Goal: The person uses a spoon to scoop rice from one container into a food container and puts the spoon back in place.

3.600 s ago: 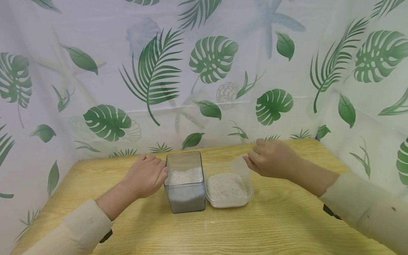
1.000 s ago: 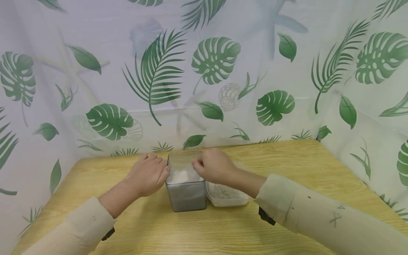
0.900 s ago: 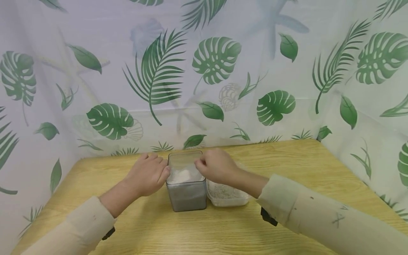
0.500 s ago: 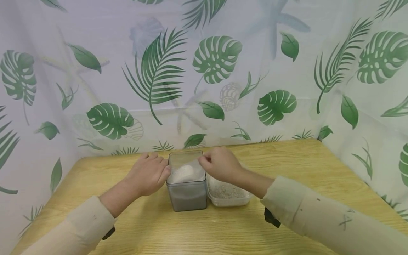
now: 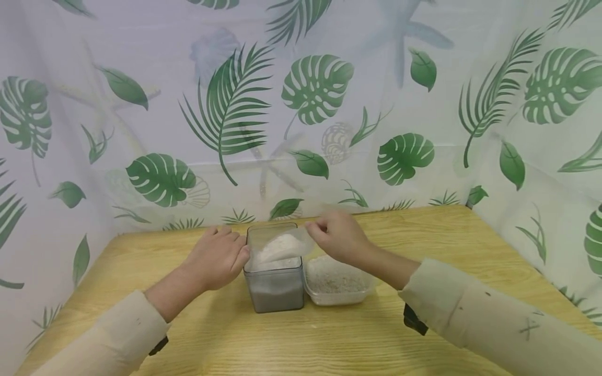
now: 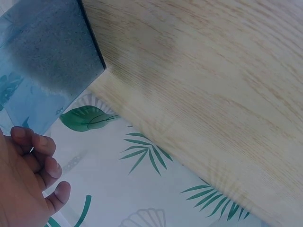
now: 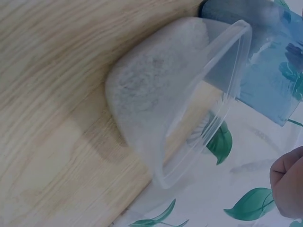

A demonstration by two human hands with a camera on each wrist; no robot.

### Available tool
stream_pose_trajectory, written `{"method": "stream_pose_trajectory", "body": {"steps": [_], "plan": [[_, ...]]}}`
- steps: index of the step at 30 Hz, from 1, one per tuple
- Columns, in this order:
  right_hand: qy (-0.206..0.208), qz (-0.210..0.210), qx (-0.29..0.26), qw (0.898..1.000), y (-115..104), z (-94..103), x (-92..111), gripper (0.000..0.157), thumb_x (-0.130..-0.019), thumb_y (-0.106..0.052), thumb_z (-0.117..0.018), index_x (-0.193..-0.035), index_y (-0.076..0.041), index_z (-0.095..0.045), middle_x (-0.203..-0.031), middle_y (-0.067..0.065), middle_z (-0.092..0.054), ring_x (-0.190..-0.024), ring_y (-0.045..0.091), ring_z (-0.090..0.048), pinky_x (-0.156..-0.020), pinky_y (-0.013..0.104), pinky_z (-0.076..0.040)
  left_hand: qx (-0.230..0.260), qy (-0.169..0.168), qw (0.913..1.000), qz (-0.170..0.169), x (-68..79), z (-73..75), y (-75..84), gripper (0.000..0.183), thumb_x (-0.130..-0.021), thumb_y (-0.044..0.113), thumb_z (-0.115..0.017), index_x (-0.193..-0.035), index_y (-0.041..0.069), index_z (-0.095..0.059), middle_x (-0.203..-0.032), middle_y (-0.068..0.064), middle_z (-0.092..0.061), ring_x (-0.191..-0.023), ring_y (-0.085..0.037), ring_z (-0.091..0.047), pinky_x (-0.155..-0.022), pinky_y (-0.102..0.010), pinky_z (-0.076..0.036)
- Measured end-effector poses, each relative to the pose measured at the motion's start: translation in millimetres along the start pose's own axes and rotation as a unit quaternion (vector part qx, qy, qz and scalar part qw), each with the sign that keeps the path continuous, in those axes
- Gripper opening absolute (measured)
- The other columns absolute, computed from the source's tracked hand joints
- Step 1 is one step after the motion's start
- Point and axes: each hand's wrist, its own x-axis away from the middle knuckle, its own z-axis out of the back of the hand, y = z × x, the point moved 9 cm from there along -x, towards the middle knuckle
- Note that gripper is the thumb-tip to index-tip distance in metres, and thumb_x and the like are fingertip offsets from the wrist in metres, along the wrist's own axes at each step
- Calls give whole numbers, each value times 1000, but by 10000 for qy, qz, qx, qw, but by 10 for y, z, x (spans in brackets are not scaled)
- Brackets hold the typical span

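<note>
In the head view, my left hand (image 5: 218, 258) pinches the left rim of a clear grey bin (image 5: 275, 300) partly filled with pale powder or fine grains. In the left wrist view its curled fingers (image 6: 45, 144) lie against the bin's wall (image 6: 54, 47); the thumb is hidden there. My right hand (image 5: 340, 240) grips a translucent scoop (image 5: 308, 241) heaped with white powder. The scoop tilts over the bin's right half, near its rim. The handle is hidden in the fist. Only part of the right hand (image 7: 289, 184) shows in the right wrist view.
Directly right of the bin stands a low translucent tub (image 5: 336, 299), holding more of the pale grains; its slanted wall shows in the right wrist view. Both containers rest on a wood-grain table (image 5: 320, 344). A white leaf-print curtain (image 5: 348, 104) hangs behind the table.
From over the tub, the right hand came across to the bin with the scoop. Within the last second it has drawn back right, raising the heaped scoop. The left hand stays at the rim.
</note>
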Motion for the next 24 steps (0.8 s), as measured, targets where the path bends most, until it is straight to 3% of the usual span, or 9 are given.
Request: {"method": "stream_pose_trajectory", "body": {"steps": [7, 13, 21, 24], "plan": [[220, -102, -191, 9995, 143, 130, 61, 52, -99, -18, -54, -51, -18, -32, -45, -11, -25, -44, 8, -22, -47, 23, -21, -88, 39, 9999, -32, 10, -4, 7, 34, -101, 26, -33, -84, 12, -59, -91, -6, -65, -95, -28, -58, -81, -44, -41], [553, -117, -36, 9984, 251, 399, 129, 52, -99, -19, -55, -52, -17, -31, -46, -10, -26, -45, 6, -22, -48, 23, -23, -52, 67, 10000, -10, 9, -3, 5, 33, -101, 26, -34, -81, 13, -57, -86, -5, -63, -92, -27, -57, -80, -43, -41], [566, -169, 694, 9958, 557, 737, 349, 53, -100, -20, -55, -52, -17, -32, -46, -11, -24, -44, 4, -19, -47, 23, -23, -67, 57, 10000, 9, 15, -6, -2, 33, -101, 26, -35, -85, 11, -60, -91, -6, -66, -95, -28, -58, -82, -44, -41], [359, 438, 1392, 9886, 564, 716, 441, 53, -97, -18, -57, -51, -19, -33, -46, -14, -23, -44, 2, -19, -47, 22, -23, -39, 18, 10000, 29, 14, -16, -6, 32, -102, 26, -35, -84, 12, -59, -89, -5, -64, -92, -27, -57, -81, -43, -41]]}}
